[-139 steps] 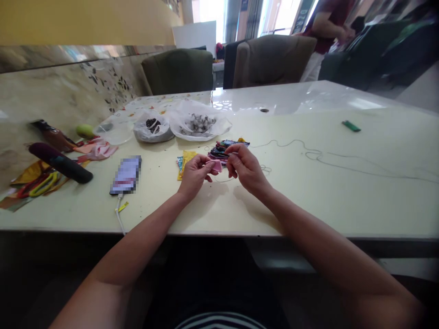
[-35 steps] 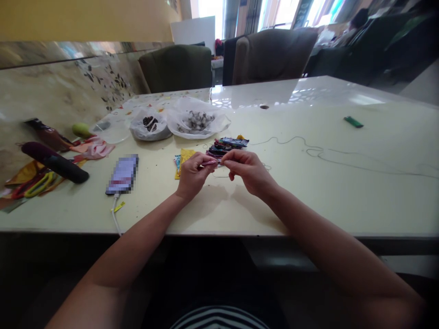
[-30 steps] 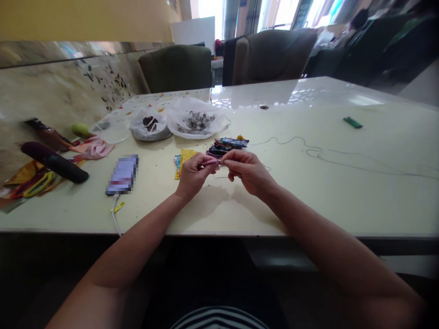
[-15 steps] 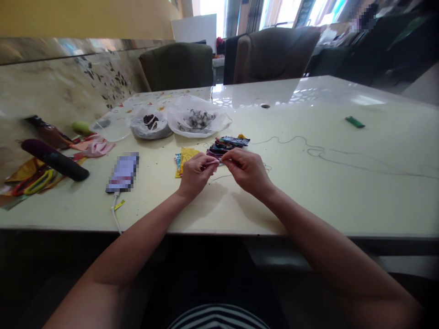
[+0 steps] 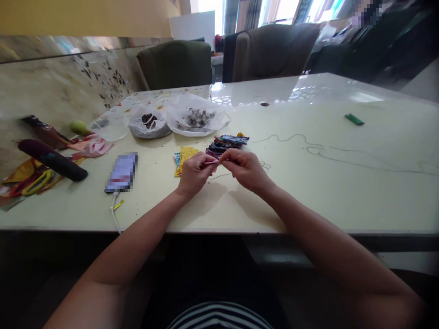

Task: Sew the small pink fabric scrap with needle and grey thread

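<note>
Left hand point(image 5: 195, 172) pinches small folded pink piece point(image 5: 211, 162), thin and flat, in front of packet stack point(image 5: 228, 143); right hand point(image 5: 245, 169) has curled fingers, tips at piece's right end, can't tell if gripping. Both hands well in from table point(image 5: 325, 201) front edge, straight; forearms cross it. Widest room to the right: only loose thin thread point(image 5: 295, 135) and green lighter point(image 5: 354, 119), well apart. Left side tighter: yellow packet point(image 5: 188, 156) just beside left hand, phone point(image 5: 122, 171) farther out. Tabletop smooth, glossy, pale; packets shiny, flat, overlapping; white bag point(image 5: 181, 130) crinkled, translucent, fluffy grey-white clumps inside.
</note>
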{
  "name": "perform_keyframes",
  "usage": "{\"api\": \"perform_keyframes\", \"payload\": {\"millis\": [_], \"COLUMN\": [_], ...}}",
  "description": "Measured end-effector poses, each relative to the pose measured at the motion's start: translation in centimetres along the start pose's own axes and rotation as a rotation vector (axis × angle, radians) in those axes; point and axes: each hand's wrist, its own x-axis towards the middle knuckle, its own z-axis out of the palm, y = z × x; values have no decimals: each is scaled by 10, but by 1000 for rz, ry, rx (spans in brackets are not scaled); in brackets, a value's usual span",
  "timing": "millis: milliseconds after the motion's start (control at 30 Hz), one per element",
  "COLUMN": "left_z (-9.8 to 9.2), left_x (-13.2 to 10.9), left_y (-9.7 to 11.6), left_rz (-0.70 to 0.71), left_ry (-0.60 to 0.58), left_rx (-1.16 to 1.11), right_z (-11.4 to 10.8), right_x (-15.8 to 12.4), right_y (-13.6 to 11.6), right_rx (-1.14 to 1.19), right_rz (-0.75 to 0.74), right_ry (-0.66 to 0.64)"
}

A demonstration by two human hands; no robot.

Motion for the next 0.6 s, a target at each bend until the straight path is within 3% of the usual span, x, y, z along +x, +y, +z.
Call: {"api": "perform_keyframes", "payload": {"millis": [133,267,367,500,600], "left_z": [1,1,0,-1,0], "left_x": [1,2,4,4,4], "left_y": [2,5,6,5,2], "left_rz": [-92,-285,-418,-515,-520], "left_ry": [-26,-45,-43,-34,7], "left_rx": [-130,-339,-487,-576,-592], "right_z": [-1,-3,-4,0,6], "right_x": [1,2,3,6,6], "right_y": [2,4,7,12,13], "right_rx": [94,-25,11,219,286], "right_rz": [76,35,60,234,285], "right_ry": [-32,104,171,118,104]}}
